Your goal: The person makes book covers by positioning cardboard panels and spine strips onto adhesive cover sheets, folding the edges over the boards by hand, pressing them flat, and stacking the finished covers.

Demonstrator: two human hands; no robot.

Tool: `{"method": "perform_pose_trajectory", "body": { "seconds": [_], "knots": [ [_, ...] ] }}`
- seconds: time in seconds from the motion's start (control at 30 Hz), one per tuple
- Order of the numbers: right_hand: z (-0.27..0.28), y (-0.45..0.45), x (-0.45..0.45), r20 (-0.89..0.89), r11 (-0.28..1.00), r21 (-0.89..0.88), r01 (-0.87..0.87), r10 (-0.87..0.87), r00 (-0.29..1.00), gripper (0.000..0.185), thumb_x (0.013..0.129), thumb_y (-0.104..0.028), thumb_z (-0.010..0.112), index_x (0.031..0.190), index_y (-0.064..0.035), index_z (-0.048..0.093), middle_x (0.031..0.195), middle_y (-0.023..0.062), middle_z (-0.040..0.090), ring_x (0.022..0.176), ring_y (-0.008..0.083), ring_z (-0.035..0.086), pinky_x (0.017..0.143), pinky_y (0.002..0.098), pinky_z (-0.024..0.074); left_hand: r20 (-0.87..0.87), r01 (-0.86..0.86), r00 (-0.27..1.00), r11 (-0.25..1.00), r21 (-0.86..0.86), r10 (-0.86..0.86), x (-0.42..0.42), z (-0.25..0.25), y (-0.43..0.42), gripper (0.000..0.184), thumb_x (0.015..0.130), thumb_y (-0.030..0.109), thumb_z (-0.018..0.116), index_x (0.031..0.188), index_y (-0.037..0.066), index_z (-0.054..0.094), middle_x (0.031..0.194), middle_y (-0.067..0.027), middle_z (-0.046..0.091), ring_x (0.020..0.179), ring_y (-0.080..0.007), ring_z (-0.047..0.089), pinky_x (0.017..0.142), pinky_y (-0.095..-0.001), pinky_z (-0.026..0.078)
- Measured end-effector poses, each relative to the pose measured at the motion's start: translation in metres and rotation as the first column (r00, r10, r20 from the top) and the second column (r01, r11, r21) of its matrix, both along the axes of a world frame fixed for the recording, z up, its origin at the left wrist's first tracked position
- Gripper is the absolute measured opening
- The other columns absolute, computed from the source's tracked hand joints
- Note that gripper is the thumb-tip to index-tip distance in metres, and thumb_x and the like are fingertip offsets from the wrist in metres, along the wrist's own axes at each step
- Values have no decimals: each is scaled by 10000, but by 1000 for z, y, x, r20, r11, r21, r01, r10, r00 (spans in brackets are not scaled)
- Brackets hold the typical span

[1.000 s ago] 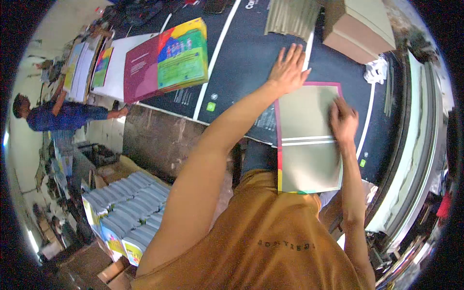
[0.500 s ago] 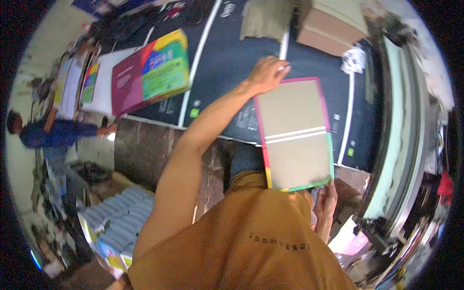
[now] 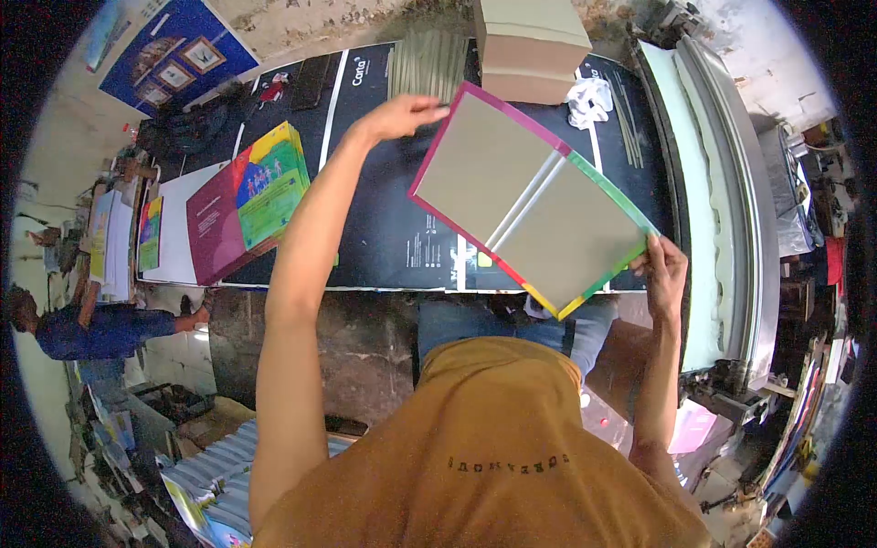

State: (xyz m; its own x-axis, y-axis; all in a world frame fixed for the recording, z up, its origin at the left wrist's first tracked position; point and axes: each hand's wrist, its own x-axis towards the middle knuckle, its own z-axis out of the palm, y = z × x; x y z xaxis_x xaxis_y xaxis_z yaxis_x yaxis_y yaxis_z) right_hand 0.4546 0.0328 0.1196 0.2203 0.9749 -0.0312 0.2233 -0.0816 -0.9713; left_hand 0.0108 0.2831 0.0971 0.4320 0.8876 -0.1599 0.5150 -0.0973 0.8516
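Note:
An unfolded book cover [image 3: 557, 233] is tilted above the table, its inner side up. It shows grey-brown boards, a pale double-lined spine strip and turned-in edges of maroon, green, yellow and red. My right hand [image 3: 665, 265] pinches its green edge at the right corner. Beside the upper left maroon edge is my left hand [image 3: 402, 119], its fingers drawn together and pointing right. Something small and pale may be at those fingertips, too small to name. I cannot tell whether they touch the cover.
A stack of finished covers [image 3: 247, 201] lies at left. Grey-brown strips [image 3: 427, 66], a cardboard box [image 3: 530, 55] and a crumpled white cloth [image 3: 589, 100] are at the back. A long metal-edged machine [image 3: 731, 210] stands right. Another person [image 3: 105, 331] is at far left.
The cover has turned from nearly upright to diagonal and moved away from my body. My right hand has risen with its corner. My left hand has shifted left. The view has levelled.

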Motion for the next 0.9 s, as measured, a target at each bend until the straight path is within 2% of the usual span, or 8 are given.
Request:
{"method": "perform_pose_trajectory", "body": {
  "seconds": [0.07, 0.2, 0.27, 0.33, 0.43, 0.6, 0.67, 0.9],
  "knots": [
    [14, 14, -7, 53, 1000, 14, 16, -17, 998, 344, 1061, -299, 577, 910, -14, 698, 705, 27, 656, 603, 73, 569, 572, 218, 435, 64, -27, 997, 961, -274, 46, -12, 1, -17, 465, 995, 388, 666, 1300, 37, 675, 1143, -54, 729, 1051, -161, 665, 893, -349, 547],
    [20, 35, 9, 129, 993, 80, -84, 73, 989, 291, 1021, -239, 646, 986, 34, 740, 758, 15, 661, 693, 76, 574, 641, 246, 454, 184, -87, 979, 996, 12, 84, -33, -1, -51, 283, 973, 284, 714, 1059, 21, 776, 918, 36, 725, 784, -81, 638, 771, -241, 531],
    [49, 29, 0, 157, 991, 116, -62, 43, 987, 285, 1013, -233, 660, 1023, 37, 752, 771, 17, 687, 697, 77, 587, 659, 244, 465, -150, -85, 981, 965, 250, 125, -48, 32, -77, 267, 953, 252, 729, 1029, 0, 777, 889, 8, 737, 797, -75, 644, 789, -269, 550],
    [58, 22, 10, 150, 971, 123, -204, 185, 971, 208, 937, -71, 676, 1113, 17, 745, 1043, 107, 738, 972, 157, 665, 876, 293, 514, -329, -177, 915, 966, 189, 232, -66, 47, -108, 215, 910, 137, 736, 1071, -2, 767, 987, -66, 773, 944, -140, 710, 910, -300, 555],
    [48, 14, 23, 116, 903, 2, -430, 426, 897, 417, 806, 62, 681, 1210, -31, 728, 1395, 171, 628, 1357, 269, 537, 1159, 387, 390, 80, -63, 996, 934, 351, 37, -73, 23, -160, 312, 839, 12, 721, 1148, 40, 748, 1292, -137, 684, 1273, -252, 600, 1118, -361, 435],
    [-16, 19, -11, 745, 819, -391, -419, 549, 379, 784, 801, -170, 803, 1504, -86, 466, 1552, 300, 391, 1460, 450, 361, 1199, 484, 332, -362, -104, 899, 924, 369, 245, -44, -52, -212, 645, 945, 225, 681, 1521, 69, 437, 1584, -223, 387, 1479, -418, 338, 1227, -489, 268],
    [-46, 37, -70, 772, 834, -121, -538, 420, 478, 683, 865, -256, 764, 1470, -72, 505, 1546, 271, 416, 1458, 429, 371, 1181, 521, 336, -342, -165, 852, 824, 542, 396, 0, -80, -210, 585, 992, 286, 600, 1489, 15, 455, 1550, -254, 415, 1457, -463, 349, 1205, -510, 299],
    [-124, 99, -215, 872, 916, -25, -402, 216, 440, 720, 977, -567, 535, 1522, -103, 450, 1583, 160, 414, 1498, 373, 322, 1199, 595, 249, -504, -166, 701, 802, 574, 505, 73, -117, -207, 636, 1039, 375, 460, 1565, 36, 353, 1656, -217, 244, 1536, -437, 184, 1211, -625, 178]
  ]
}}
